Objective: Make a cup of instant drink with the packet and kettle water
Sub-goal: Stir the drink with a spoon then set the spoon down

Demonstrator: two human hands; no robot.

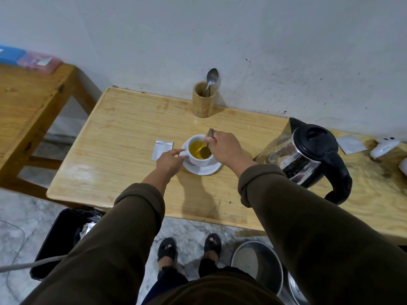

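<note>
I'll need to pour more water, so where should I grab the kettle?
Grip the kettle by its black handle, coming from the near right side. The handle loops toward the table's front edge, while the spout points to the wall.

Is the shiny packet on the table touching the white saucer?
Apart. The head view shows a strip of bare wooden table between the packet and the saucer, with the left hand reaching over part of that gap.

Scuffed pale wall (242, 40) behind light wooden table (123, 172); second, darker wooden table (28, 97) at left; grey marbled floor (19, 216); black bin (59, 236) below.
</note>
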